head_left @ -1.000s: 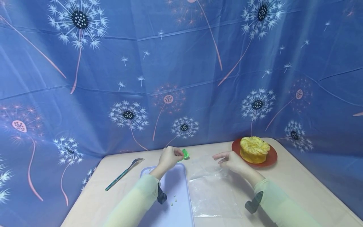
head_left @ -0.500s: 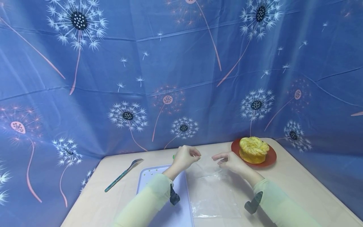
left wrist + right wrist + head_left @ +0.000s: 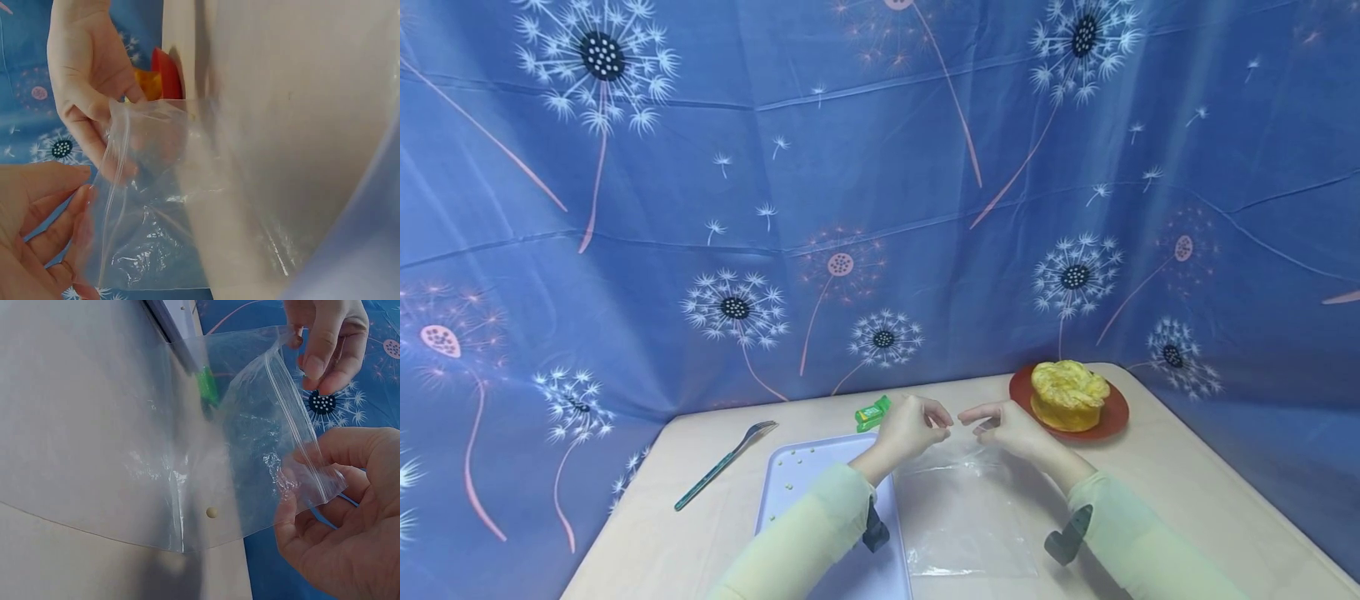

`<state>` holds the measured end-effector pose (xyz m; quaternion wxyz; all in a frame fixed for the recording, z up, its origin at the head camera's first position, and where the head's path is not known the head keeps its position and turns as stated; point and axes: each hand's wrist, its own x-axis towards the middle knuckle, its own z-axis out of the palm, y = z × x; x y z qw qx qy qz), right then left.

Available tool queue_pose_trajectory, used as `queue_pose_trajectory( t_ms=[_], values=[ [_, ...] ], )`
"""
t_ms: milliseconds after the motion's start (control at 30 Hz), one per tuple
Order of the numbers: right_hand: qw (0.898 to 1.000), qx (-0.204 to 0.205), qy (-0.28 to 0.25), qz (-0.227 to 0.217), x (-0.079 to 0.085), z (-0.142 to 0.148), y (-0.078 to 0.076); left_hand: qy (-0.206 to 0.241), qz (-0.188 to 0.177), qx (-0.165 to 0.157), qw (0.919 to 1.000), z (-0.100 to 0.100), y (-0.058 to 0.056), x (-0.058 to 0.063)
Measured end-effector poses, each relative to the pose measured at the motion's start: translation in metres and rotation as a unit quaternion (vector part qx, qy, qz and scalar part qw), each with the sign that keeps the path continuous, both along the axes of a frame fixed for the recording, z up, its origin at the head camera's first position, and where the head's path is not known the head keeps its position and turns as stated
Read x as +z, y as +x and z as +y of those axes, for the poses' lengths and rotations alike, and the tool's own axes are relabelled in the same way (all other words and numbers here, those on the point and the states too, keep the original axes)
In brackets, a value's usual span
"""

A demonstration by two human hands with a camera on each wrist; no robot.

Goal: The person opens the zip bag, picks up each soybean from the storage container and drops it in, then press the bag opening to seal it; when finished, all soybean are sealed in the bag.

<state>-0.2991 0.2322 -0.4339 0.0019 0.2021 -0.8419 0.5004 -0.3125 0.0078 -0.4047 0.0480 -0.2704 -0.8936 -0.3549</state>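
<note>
Well, from here the right hand (image 3: 1007,429) pinches the clear zip bag (image 3: 966,521) near its mouth; the left hand's (image 3: 910,429) bent fingers are there too, though I can't tell whether they grip. Around the bag, with the curtain (image 3: 925,208) at twelve, a lilac tray (image 3: 823,468) lies at nine, a green packet (image 3: 871,415) past ten, a red plate (image 3: 1021,398) past one.

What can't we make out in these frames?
Tray: near end cut off by head view's bottom edge, part behind the left sleeve.
Packet: print too small to read, head view.
Bread: partly behind the right hand, left wrist view.
</note>
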Motion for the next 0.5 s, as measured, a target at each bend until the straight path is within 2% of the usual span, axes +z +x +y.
queue_pose_trajectory(
  t_ms=[133, 200, 367, 500],
  values=[
    [1.0, -0.003, 0.001, -0.006, 0.0, 0.0, 0.0, 0.03, 0.004, -0.013, 0.9994, -0.008, 0.0, 0.004],
    [1.0, -0.008, -0.001, -0.012, 0.001, 0.0, 0.0, 0.043, 0.01, -0.008, 0.999, -0.017, -0.001, 0.007],
    [1.0, -0.01, -0.012, -0.018, 0.003, 0.001, 0.002, 0.062, 0.016, 0.04, 0.9972, -0.051, -0.012, 0.009],
    [1.0, -0.003, -0.017, -0.021, 0.001, 0.002, 0.002, 0.064, 0.02, 0.072, 0.9951, -0.083, -0.021, 0.001]
  ],
)
